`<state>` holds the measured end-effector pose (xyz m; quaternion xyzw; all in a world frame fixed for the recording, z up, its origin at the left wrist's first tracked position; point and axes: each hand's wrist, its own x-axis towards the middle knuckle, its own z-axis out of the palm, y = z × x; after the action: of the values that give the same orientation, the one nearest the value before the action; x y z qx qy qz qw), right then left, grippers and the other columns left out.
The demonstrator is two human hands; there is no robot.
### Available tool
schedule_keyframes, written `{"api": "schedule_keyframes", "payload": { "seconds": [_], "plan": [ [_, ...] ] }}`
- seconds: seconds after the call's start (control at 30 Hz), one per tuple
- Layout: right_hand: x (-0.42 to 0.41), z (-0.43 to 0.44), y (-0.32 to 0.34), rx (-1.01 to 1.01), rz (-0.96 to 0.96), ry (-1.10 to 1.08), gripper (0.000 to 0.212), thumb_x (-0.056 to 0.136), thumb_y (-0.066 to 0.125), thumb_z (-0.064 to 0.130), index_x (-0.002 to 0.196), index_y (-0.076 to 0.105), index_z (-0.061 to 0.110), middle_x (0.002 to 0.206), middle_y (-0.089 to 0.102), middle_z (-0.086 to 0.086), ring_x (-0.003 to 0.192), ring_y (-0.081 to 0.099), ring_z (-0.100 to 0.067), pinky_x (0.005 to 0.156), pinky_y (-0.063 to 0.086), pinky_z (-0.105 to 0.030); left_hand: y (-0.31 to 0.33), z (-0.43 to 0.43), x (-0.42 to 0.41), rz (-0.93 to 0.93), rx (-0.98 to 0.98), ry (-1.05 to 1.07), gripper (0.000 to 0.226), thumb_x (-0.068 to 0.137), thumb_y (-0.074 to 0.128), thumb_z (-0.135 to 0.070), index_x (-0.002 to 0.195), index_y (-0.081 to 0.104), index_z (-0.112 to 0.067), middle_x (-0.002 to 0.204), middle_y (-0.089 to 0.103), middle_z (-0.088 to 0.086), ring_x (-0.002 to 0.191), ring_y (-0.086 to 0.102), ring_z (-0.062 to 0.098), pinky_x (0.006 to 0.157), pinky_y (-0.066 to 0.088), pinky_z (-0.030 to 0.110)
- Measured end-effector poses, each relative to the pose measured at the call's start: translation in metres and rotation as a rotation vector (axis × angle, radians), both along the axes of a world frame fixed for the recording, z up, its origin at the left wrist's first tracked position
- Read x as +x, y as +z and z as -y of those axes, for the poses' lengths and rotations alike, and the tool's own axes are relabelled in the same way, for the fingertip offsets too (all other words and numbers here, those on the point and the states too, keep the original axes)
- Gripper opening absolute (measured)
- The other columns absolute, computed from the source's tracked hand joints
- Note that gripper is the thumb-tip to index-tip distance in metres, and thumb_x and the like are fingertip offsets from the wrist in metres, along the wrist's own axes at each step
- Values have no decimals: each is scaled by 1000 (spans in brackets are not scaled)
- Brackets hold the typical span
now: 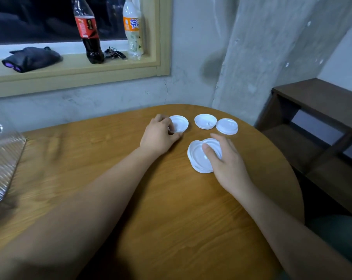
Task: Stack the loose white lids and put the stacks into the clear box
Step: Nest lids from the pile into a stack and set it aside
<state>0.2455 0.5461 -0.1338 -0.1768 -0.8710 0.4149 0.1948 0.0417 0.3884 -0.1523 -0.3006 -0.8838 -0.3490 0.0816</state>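
Observation:
Several white round lids lie on the far right part of the wooden table (130, 199). My left hand (161, 136) grips the near left edge of one upturned lid (180, 123). My right hand (225, 160) rests on a small uneven stack of lids (197, 156), thumb pressed into the top one. Two more lids lie beyond, apart from both hands: an upturned one (205, 121) and a flat-topped one (227, 126) touching it. The clear box (1, 156) stands at the table's left edge, partly out of frame and blurred.
A window sill above the table carries a cola bottle (88, 31), an orange-label bottle (133, 27), keys (114, 53) and a dark folded cloth (31, 58). A dark wooden shelf unit (320, 126) stands right of the table. A concrete wall runs behind.

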Motion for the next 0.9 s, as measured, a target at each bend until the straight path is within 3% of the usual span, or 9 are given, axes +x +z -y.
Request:
{"api": "schedule_keyframes", "payload": {
  "seconds": [0.2, 0.33, 0.43, 0.6, 0.9],
  "plan": [
    [-13, 5, 4, 36, -93, 45, 45, 109, 46, 59, 146, 58, 35, 146, 58, 21, 137, 52, -1, 115, 43, -33, -3, 50, 14, 31, 42, -23, 40, 81, 89, -45, 103, 61, -26, 113, 59, -10, 97, 61, 12, 83, 48, 29],
    [-38, -47, 0, 166, -141, -148, 56, 105, 42, 65, 144, 60, 29, 147, 60, 11, 139, 53, -15, 120, 41, -50, -2, 66, 13, 52, 24, -30, 47, 80, 89, -47, 112, 58, -31, 116, 62, -11, 106, 60, 12, 90, 51, 32],
    [-62, -82, -3, 204, -77, -203, 67, 101, 38, 74, 151, 55, 33, 157, 52, 6, 148, 47, -20, 124, 36, -54, -1, 66, 16, 82, 22, -49, 52, 80, 88, -50, 117, 55, -36, 119, 63, -12, 112, 61, 12, 94, 52, 36],
    [-102, -102, 0, 172, 85, -90, 77, 97, 39, 85, 158, 47, 39, 166, 44, 7, 153, 41, -18, 126, 35, -51, 1, 72, 21, 114, 43, -78, 55, 79, 87, -54, 121, 55, -40, 120, 63, -16, 114, 62, 6, 101, 55, 41],
    [-110, -56, -10, 345, 140, 276, 50, 107, 35, 70, 141, 64, 48, 147, 56, 24, 139, 44, -8, 122, 33, -47, 1, 117, 56, 129, 44, -43, 60, 83, 86, -52, 133, 56, -38, 127, 57, -21, 118, 60, 1, 102, 54, 35]
  ]
}}
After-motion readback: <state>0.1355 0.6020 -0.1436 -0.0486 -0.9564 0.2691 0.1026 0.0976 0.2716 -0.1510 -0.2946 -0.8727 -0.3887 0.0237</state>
